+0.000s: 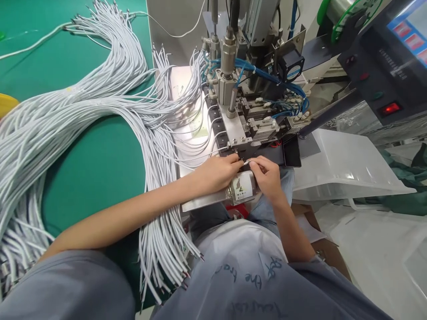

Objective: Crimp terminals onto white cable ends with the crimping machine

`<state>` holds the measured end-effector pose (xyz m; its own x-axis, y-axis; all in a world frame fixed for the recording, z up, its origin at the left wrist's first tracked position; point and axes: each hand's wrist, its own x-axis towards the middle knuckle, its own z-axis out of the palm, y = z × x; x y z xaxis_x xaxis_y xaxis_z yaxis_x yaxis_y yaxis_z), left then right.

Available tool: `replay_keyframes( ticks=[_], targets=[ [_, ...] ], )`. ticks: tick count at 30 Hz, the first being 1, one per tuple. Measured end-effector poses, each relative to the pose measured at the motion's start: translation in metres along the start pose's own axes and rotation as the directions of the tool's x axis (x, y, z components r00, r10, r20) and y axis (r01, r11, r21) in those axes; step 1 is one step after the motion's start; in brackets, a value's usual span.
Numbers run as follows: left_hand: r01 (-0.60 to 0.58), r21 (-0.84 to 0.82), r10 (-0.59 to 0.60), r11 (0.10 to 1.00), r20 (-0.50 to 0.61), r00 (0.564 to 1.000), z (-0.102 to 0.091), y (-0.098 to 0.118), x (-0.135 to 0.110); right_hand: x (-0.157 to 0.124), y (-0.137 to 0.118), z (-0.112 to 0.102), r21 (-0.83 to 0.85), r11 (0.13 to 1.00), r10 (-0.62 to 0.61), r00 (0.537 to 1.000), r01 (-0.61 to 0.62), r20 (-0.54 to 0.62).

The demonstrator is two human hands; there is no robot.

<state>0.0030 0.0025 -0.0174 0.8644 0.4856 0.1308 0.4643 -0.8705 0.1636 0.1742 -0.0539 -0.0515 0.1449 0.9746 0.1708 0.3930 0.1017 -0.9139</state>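
My left hand point(220, 171) and my right hand point(267, 174) meet at the front of a small pneumatic machine point(245, 106). Both pinch the end of a thin white wire point(246, 163) just under the machine's metal head. A clear bag with a warning label point(243, 189) lies on the steel plate point(200, 202) below my fingers. A large bundle of white wires point(83, 111) fans over the green mat point(100, 169) to my left, with its ends near my left forearm.
Blue air hoses point(267, 73) loop over the machine. A clear plastic tray point(343, 169) sits to the right. A control panel with a red lit switch point(391, 108) and a screen is at the upper right. More wires hang off the table edge point(163, 249).
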Motion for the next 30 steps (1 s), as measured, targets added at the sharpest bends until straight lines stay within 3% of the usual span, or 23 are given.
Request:
replay_keyframes(
  ticks=[4, 7, 16, 30],
  targets=[
    [0.028, 0.102, -0.039, 0.994, 0.113, 0.993, 0.007, -0.007, 0.002, 0.005, 0.025, -0.002, 0.115, 0.975, 0.189, 0.982, -0.191, 0.023],
    [0.029, 0.112, -0.046, 0.993, 0.150, 0.988, 0.011, -0.011, 0.003, 0.009, 0.030, 0.005, 0.205, 0.943, 0.260, 0.965, -0.263, 0.045],
    [0.025, 0.119, -0.049, 0.993, 0.199, 0.979, 0.006, -0.008, 0.002, 0.019, 0.020, 0.009, 0.231, 0.924, 0.293, 0.952, -0.306, 0.093],
    [-0.031, 0.177, -0.019, 0.984, 0.276, 0.961, -0.001, -0.007, 0.005, 0.040, 0.018, 0.000, 0.188, 0.897, 0.332, 0.891, -0.399, 0.309]
  ],
)
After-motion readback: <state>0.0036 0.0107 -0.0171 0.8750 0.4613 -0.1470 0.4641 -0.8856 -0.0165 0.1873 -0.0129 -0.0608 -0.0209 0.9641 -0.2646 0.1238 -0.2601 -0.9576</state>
